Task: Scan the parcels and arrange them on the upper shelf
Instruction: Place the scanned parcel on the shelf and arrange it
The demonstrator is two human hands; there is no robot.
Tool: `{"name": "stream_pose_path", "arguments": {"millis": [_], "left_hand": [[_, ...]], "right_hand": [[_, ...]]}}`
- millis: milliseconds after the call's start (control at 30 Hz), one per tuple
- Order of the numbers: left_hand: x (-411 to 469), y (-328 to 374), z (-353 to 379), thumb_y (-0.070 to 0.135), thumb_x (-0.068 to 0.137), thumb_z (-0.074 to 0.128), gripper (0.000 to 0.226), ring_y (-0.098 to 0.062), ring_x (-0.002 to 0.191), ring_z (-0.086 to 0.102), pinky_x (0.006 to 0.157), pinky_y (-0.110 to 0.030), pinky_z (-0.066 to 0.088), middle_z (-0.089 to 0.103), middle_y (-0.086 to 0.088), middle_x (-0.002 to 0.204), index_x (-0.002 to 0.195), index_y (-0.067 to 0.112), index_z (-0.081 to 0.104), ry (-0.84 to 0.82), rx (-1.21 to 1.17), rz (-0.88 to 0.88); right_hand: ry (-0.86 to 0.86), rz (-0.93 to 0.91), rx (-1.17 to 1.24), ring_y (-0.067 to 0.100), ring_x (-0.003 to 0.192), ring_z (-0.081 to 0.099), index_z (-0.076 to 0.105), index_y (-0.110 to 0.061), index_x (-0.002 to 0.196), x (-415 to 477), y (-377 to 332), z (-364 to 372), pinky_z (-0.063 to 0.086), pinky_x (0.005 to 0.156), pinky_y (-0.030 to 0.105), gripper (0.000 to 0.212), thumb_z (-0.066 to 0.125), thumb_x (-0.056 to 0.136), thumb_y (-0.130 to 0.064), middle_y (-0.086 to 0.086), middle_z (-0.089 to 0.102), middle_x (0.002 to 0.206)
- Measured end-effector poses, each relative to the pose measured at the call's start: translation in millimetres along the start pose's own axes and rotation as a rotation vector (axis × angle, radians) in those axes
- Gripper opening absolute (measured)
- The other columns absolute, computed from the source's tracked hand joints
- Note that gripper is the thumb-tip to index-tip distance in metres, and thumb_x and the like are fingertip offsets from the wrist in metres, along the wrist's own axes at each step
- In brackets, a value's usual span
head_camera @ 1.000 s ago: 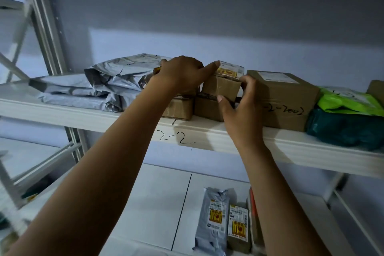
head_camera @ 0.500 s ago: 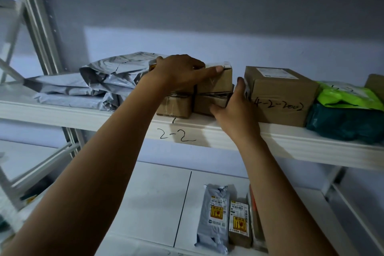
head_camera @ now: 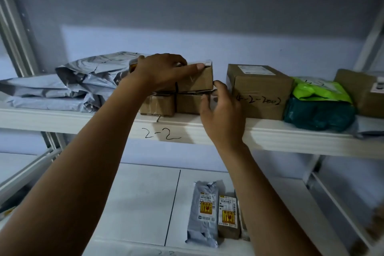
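Observation:
On the upper shelf [head_camera: 291, 137], marked "2-2", a small cardboard box [head_camera: 197, 81] lies level on top of two other small boxes [head_camera: 158, 106]. My left hand [head_camera: 162, 72] lies over the top box, thumb at its left end and index finger stretched along its upper front edge. My right hand [head_camera: 224, 114] is at the stack's right end with relaxed fingers, the fingertips touching the boxes' right corners. A grey parcel [head_camera: 203, 214] and a small brown parcel [head_camera: 228, 218] with yellow labels lie on the lower shelf [head_camera: 141, 203].
Grey mailer bags [head_camera: 89, 81] are piled left of the stack. To its right stand a larger box [head_camera: 259, 93] with handwritten numbers, a green bag [head_camera: 318, 91] on a teal bag [head_camera: 318, 114], and another box [head_camera: 361, 93]. Shelf uprights frame both sides.
The top box, tilted a second ago, now lies flat on the stack and further back. My right hand has slid from under its end to the stack's right side.

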State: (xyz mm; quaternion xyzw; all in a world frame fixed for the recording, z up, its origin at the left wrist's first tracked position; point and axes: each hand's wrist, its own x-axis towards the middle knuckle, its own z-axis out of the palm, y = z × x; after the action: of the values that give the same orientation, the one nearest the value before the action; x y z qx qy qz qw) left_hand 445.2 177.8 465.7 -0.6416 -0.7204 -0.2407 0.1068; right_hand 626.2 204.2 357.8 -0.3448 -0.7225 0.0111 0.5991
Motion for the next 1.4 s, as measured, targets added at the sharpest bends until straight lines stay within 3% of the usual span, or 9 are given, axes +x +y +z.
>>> {"name": "stream_pose_path", "arguments": {"millis": [133, 333, 400, 533, 667, 867, 1100, 1233, 1400], "left_hand": [[0.2, -4.8, 1.6, 0.102, 0.073, 0.021, 0.092, -0.025, 0.127, 0.057, 0.103, -0.051, 0.044, 0.066, 0.006, 0.135, 0.128, 0.043, 0.064, 0.005, -0.002, 0.010], [-0.9, -2.4, 1.8, 0.103, 0.072, 0.020, 0.096, -0.029, 0.131, 0.055, 0.104, -0.052, 0.042, 0.062, 0.003, 0.142, 0.137, 0.043, 0.058, -0.004, -0.026, 0.006], [-1.2, -0.8, 2.2, 0.103, 0.073, 0.020, 0.095, -0.029, 0.130, 0.055, 0.102, -0.050, 0.042, 0.063, 0.002, 0.141, 0.136, 0.043, 0.059, 0.012, -0.016, 0.007], [-2.9, 4.2, 2.9, 0.099, 0.075, 0.026, 0.095, -0.032, 0.136, 0.051, 0.107, -0.052, 0.040, 0.058, -0.003, 0.148, 0.144, 0.040, 0.053, 0.025, -0.029, -0.012], [-7.7, 11.0, 1.7, 0.095, 0.079, 0.032, 0.091, -0.032, 0.144, 0.044, 0.117, -0.068, 0.026, 0.049, -0.004, 0.156, 0.148, 0.037, 0.048, 0.125, 0.001, 0.025], [-15.8, 82.8, 18.9, 0.085, 0.085, 0.033, 0.083, -0.025, 0.148, 0.037, 0.123, -0.063, 0.014, 0.049, 0.000, 0.155, 0.144, 0.031, 0.054, 0.268, 0.005, 0.261], [-1.8, 201.2, 65.8, 0.075, 0.089, 0.044, 0.072, -0.022, 0.143, 0.045, 0.126, -0.054, 0.018, 0.054, -0.002, 0.151, 0.141, 0.027, 0.058, 0.234, -0.080, 0.439], [4.3, 257.8, 83.1, 0.075, 0.089, 0.047, 0.072, -0.023, 0.139, 0.048, 0.119, -0.054, 0.033, 0.053, 0.000, 0.152, 0.143, 0.028, 0.055, 0.174, -0.189, 0.462], [24.7, 318.9, 85.6, 0.078, 0.093, 0.043, 0.075, -0.028, 0.147, 0.037, 0.119, -0.057, 0.028, 0.041, -0.003, 0.162, 0.154, 0.034, 0.042, -0.038, -0.127, 0.324]], "right_hand": [[0.352, -0.164, 0.028, 0.026, 0.090, 0.069, 0.075, -0.006, 0.105, 1.9, 10.4, -32.4, 0.051, 0.077, 0.029, 0.022, 0.060, 0.090, -0.011, 0.006, 0.076, 0.096], [0.531, 0.060, 0.013, 0.027, 0.095, 0.064, 0.071, -0.009, 0.099, 41.5, 54.4, -107.4, 0.046, 0.079, 0.030, 0.024, 0.050, 0.091, -0.016, 0.002, 0.072, 0.096], [0.526, 0.096, 0.005, 0.027, 0.093, 0.065, 0.071, -0.010, 0.097, 42.9, 68.5, -121.0, 0.046, 0.080, 0.028, 0.023, 0.050, 0.090, -0.018, -0.002, 0.069, 0.093], [0.447, 0.115, -0.011, 0.031, 0.090, 0.066, 0.070, -0.012, 0.093, 33.6, 90.8, -128.0, 0.054, 0.081, 0.046, 0.021, 0.051, 0.088, -0.018, 0.004, 0.073, 0.092], [0.441, 0.114, -0.017, 0.032, 0.091, 0.067, 0.072, -0.012, 0.092, 27.9, 100.9, -132.2, 0.054, 0.080, 0.045, 0.022, 0.051, 0.088, -0.020, 0.005, 0.074, 0.092], [0.463, 0.101, -0.009, 0.028, 0.089, 0.068, 0.072, -0.011, 0.093, 29.1, 108.9, -155.5, 0.053, 0.078, 0.039, 0.020, 0.053, 0.088, -0.017, 0.005, 0.075, 0.093], [0.611, 0.137, -0.085, 0.032, 0.100, 0.061, 0.073, -0.010, 0.094, 29.3, 145.7, -212.5, 0.046, 0.082, 0.035, 0.022, 0.054, 0.084, -0.016, 0.009, 0.072, 0.096], [0.701, 0.238, -0.077, 0.024, 0.113, 0.048, 0.068, -0.008, 0.108, 32.3, 175.0, -247.2, 0.037, 0.083, 0.029, 0.029, 0.052, 0.087, -0.019, 0.009, 0.066, 0.114], [0.477, 0.574, 0.193, 0.023, 0.115, 0.057, 0.058, -0.013, 0.129, 54.9, 210.7, -268.3, 0.034, 0.075, 0.019, 0.041, 0.054, 0.094, -0.033, 0.008, 0.060, 0.128]]}}
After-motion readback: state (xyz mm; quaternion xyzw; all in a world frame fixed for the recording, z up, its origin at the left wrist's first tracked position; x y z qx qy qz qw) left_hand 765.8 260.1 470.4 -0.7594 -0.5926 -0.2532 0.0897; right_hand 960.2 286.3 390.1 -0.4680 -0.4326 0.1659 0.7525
